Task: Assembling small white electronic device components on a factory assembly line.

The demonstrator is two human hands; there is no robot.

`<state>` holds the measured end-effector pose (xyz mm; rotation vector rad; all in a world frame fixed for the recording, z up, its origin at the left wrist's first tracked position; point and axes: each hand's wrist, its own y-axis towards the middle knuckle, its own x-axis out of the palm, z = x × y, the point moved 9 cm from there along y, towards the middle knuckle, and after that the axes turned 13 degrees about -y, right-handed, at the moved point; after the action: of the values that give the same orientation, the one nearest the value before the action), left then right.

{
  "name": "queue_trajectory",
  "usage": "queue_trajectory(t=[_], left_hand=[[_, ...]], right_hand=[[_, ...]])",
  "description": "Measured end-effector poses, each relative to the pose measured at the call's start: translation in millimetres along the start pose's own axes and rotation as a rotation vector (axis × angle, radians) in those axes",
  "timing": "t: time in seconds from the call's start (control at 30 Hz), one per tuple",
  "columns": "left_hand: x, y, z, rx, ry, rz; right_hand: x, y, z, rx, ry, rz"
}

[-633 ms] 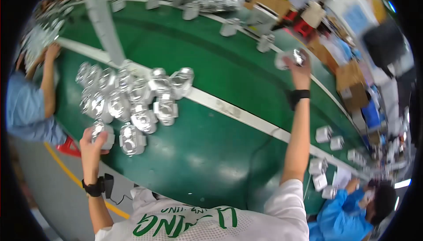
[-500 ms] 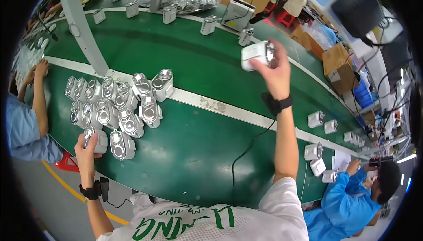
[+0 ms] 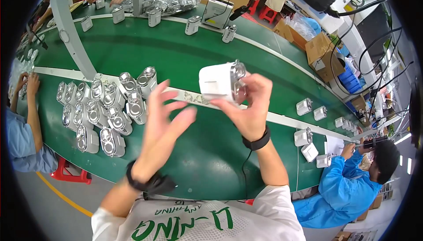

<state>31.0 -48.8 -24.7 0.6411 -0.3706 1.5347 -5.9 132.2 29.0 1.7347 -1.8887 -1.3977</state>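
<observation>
The head camera looks from above the near edge of a long, green-topped table (image 3: 216, 157), facing steeply down and forward past its far edge. It sits near enough that the wearer's white shirt with green lettering (image 3: 198, 228) fills the lower rim and the bare left hand (image 3: 161, 131) and bare right hand (image 3: 253, 109) loom large mid-view. The fisheye bends the table's edges into arcs, and its right end seems to recede toward the rim, too small there to be sure.

A white short-sleeved shirt (image 3: 246, 223) bears green lettering (image 3: 222, 218); black bands (image 3: 257, 140) circle both wrists (image 3: 146, 167).
</observation>
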Motion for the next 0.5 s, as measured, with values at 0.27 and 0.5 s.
queue_trajectory(t=[0.27,0.5], left_hand=[[83.7,68.3,-33.3,-0.104,-0.266,-0.232],[98.8,88.9,-27.7,0.179,-0.143,-0.242]], right_hand=[[-7.4,5.6,-15.0,-0.19,-0.333,0.078],[-13.3,10.8,6.6,-0.04,-0.002,0.064]])
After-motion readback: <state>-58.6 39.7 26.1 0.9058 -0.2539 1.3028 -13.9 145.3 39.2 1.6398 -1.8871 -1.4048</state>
